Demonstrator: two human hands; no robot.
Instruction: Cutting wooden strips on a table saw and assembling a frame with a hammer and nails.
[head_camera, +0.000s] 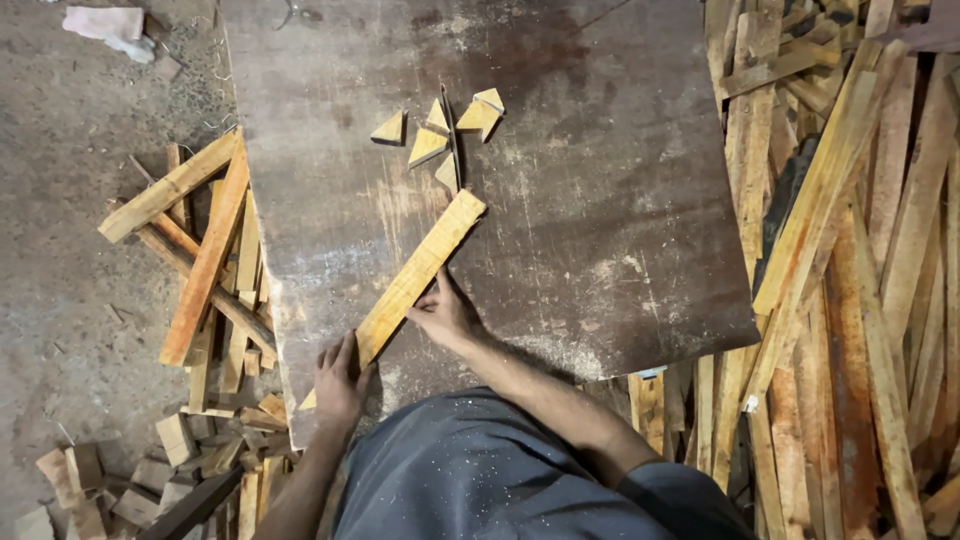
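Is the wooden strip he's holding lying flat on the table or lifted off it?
Lying flat. The wooden strip rests along the table, with the left hand and right hand pressing on its near part.

Pale yellow-tan wooden strip (418, 275), dark brown dusty table (620, 230), yellowish triangular offcuts (428, 146), grey floor (70, 120), blue-grey clothing (470, 470)

Bare worktop (620, 240) lies open toward three o'clock. At twelve o'clock, small wooden offcuts (440, 130) and a thin upright blade (452, 140) block the slat's (415, 275) far end.
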